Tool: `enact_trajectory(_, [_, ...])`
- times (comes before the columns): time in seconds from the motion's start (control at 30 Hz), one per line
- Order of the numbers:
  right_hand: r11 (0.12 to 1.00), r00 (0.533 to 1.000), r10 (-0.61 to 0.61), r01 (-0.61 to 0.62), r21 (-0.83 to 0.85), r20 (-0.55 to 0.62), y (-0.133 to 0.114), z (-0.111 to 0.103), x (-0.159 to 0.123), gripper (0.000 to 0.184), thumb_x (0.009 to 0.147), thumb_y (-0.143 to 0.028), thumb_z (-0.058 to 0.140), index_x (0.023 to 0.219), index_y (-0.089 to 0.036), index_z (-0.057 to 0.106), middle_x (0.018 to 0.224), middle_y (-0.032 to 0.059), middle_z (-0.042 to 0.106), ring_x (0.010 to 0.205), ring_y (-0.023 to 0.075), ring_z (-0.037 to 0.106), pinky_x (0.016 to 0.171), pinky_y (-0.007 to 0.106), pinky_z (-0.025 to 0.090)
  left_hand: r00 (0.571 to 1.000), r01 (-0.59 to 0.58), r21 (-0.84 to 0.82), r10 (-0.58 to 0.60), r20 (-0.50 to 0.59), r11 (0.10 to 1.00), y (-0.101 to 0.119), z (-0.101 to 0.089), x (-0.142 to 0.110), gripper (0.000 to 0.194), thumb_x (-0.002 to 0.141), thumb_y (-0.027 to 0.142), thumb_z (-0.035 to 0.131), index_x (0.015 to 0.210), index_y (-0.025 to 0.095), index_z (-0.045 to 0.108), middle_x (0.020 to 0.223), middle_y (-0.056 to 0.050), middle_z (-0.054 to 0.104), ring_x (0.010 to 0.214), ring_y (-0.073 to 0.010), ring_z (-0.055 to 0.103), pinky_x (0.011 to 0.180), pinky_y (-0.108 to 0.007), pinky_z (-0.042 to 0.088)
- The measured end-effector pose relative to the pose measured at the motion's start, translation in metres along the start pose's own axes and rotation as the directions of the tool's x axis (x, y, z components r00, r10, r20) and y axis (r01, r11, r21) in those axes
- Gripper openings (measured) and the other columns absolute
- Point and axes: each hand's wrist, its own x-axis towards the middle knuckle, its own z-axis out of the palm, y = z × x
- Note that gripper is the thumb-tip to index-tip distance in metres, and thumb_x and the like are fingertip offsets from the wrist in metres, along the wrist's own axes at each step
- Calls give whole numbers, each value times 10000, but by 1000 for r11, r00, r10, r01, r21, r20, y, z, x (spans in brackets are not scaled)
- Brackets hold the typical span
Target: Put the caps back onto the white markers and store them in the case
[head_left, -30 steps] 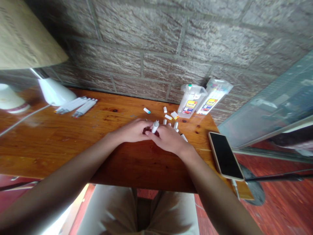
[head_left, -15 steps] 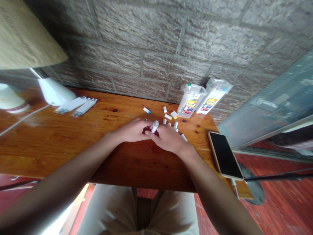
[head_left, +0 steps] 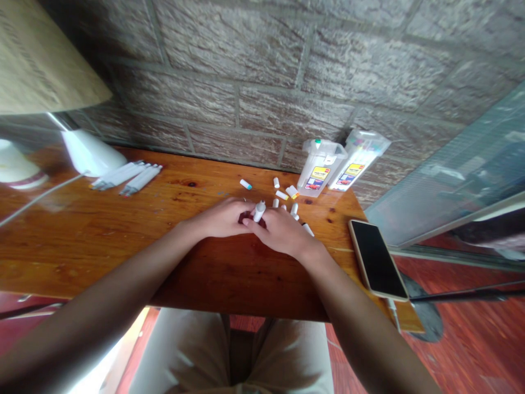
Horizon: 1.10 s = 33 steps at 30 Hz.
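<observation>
The right hand pinches a white marker, left of the phone. The left hand hides its grip, so I can't tell. Marker handling seems underway; next needs steady holding.

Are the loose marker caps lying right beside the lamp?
No, the loose caps lie nearer the clear boxes, while several markers lie beside the lamp.

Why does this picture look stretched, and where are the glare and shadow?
Head view: the lampshade looks stretched and soft, perhaps from a wide lens; head view: white glare beside the left forearm; head view: the wooden table is dark at its near middle; head view: the white marker's fine detail is unclear.
</observation>
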Motion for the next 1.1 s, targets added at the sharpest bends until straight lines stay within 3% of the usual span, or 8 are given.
enact_trajectory(0.27, [1000, 1000, -3, 3, 9, 13, 1, 0, 0, 344, 1020, -371, 436, 1134, -174, 695, 1119, 117, 740, 1093, 226, 671, 945, 295, 431, 1000, -2, -23, 3, 14, 1000, 0, -1, 0, 186, 851, 311, 605, 733, 173, 566, 752, 1, 646, 665, -125, 581, 628, -224, 389])
enact_trajectory(1.1, [1000, 1000, -2, 2, -11, -6, 1, 1, 0, 352, 1013, -398, 433, 1097, -177, 693, 1075, 109, 749, 1019, 239, 690, 863, 295, 453, 1000, -13, -12, 14, 16, 1000, -2, 1, 0, 200, 862, 320, 588, 731, 174, 552, 752, -1, 630, 668, -129, 575, 637, -234, 380])
